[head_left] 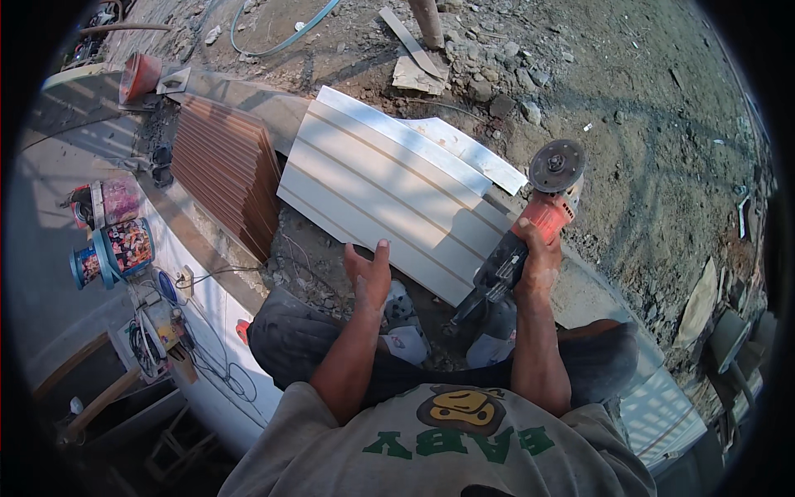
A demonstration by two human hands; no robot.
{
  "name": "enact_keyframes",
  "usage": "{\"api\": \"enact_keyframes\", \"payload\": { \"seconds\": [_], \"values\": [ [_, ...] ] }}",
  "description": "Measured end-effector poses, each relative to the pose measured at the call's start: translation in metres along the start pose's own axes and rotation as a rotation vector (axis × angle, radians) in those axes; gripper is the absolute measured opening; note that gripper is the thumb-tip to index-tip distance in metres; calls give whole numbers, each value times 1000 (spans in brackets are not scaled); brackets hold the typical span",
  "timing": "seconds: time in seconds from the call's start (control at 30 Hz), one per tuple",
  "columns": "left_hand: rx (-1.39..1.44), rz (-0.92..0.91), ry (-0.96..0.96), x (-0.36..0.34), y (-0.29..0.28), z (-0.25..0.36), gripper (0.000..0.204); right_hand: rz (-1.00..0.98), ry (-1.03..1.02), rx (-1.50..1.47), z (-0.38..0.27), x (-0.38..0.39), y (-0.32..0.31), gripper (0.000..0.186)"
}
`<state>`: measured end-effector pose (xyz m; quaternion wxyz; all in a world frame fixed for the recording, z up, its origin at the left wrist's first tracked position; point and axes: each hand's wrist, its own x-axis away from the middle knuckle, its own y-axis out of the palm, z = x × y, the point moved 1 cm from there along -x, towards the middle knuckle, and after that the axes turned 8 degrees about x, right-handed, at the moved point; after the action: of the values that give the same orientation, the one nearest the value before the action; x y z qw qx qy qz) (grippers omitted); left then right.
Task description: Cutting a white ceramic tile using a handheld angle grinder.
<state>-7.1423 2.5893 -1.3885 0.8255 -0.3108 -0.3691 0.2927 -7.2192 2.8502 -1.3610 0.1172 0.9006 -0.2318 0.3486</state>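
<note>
My right hand (pixel 537 267) grips a red and black angle grinder (pixel 542 222), held over the right end of a white board (pixel 389 190) with tan stripes; the disc points up and away from me. My left hand (pixel 366 273) is at the board's near edge, thumb raised and fingers apart, holding nothing; whether it touches the edge I cannot tell. A second white piece (pixel 464 147) lies behind the striped board. My feet (pixel 489 352) are just below the board, partly hidden by it.
A stack of terracotta tiles (pixel 224 166) lies left of the board. A red bucket (pixel 139 79) stands at the back left. Patterned tubs (pixel 124 248), tools and cables (pixel 224 373) sit on the white surface to my left. Dirt with rubble (pixel 646 166) lies ahead and right.
</note>
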Motion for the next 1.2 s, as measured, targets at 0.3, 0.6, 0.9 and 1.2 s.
{"api": "enact_keyframes", "payload": {
  "seconds": [0.3, 0.6, 0.9, 1.2],
  "values": [
    [350, -1046, 149, 101, -1, 118, 63, -261, 32, -57, -9, 40, 20, 35],
    [781, -1632, -158, 95, -7, 129, 43, -666, 109, -672, -44, 67, 5, 65],
    [774, -1513, -192, 122, 5, 156, 42, -721, 174, -742, -61, 44, -14, 64],
    [735, -1564, -92, 140, -19, 156, 36, -831, 107, -825, -77, 77, -21, 69]
  ]
}}
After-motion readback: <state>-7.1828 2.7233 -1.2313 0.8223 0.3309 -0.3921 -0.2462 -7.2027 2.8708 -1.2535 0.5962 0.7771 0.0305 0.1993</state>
